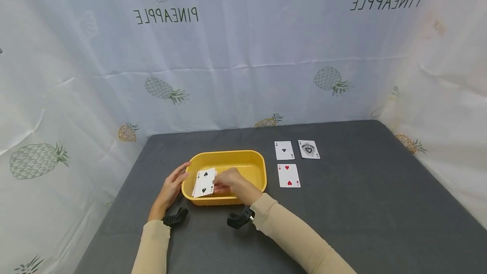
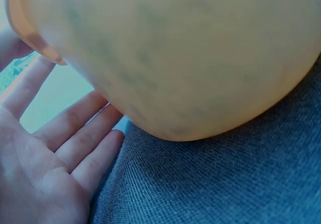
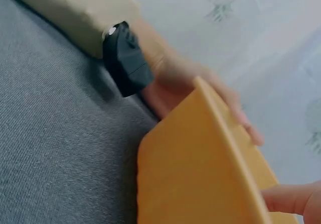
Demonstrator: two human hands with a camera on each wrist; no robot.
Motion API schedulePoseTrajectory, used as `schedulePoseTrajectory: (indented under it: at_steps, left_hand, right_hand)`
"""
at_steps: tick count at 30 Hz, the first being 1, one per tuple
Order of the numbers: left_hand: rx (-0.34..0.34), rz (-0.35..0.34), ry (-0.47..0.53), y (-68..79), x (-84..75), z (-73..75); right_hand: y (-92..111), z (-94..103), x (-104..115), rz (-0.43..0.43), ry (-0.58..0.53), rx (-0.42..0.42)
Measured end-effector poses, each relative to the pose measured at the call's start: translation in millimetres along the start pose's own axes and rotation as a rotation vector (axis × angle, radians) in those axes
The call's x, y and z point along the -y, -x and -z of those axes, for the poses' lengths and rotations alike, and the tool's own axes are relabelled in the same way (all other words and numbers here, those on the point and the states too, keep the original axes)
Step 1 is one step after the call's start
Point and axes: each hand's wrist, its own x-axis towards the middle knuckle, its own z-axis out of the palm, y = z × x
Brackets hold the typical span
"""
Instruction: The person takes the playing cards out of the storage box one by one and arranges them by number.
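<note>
A yellow plastic tray (image 1: 246, 201) has my left hand (image 1: 172, 186) at its left end. In the left wrist view, the extended fingers (image 2: 83, 123) lie against the tray's outer wall, with the index finger up near the rim. Inside the tray, my right hand (image 1: 230, 181) pinches the right edge of a two of spades playing card (image 1: 204, 182). Edges of other cards peek out from under it. The right wrist view shows part of my right hand (image 3: 293, 199) over the tray's rim, the card hidden behind the yellow wall.
Right of the tray lie an ace of clubs (image 1: 284, 150), an ace of spades (image 1: 309, 149) and a two of hearts (image 1: 289, 176), face up on the dark grey table (image 1: 365, 206). A pineapple-print curtain (image 1: 243, 92) hangs behind and at both sides. Both wrists wear black devices (image 1: 240, 217).
</note>
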Motion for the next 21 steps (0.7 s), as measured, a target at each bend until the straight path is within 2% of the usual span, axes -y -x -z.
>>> schedulePoseTrajectory:
  at_steps: [4, 9, 14, 21]
  left_hand:
    - [-0.01, 0.018, -0.042, 0.4, -0.6, -1.0]
    - [-0.046, -0.007, -0.105, -0.8, 1.4, -3.3]
    - [-0.072, -0.021, -0.19, -2.4, 3.6, -5.9]
    - [-0.087, 0.0, -0.206, -2.5, 2.4, -5.2]
  right_hand:
    - [6.9, 10.6, 0.9, 0.068, 0.048, 0.01]
    - [16.7, 30.0, 1.7, 0.12, 0.093, 0.012]
    - [26.5, 47.7, 5.4, 0.169, 0.073, 0.01]
    - [35.3, 70.6, 10.5, 0.216, 0.054, 0.072]
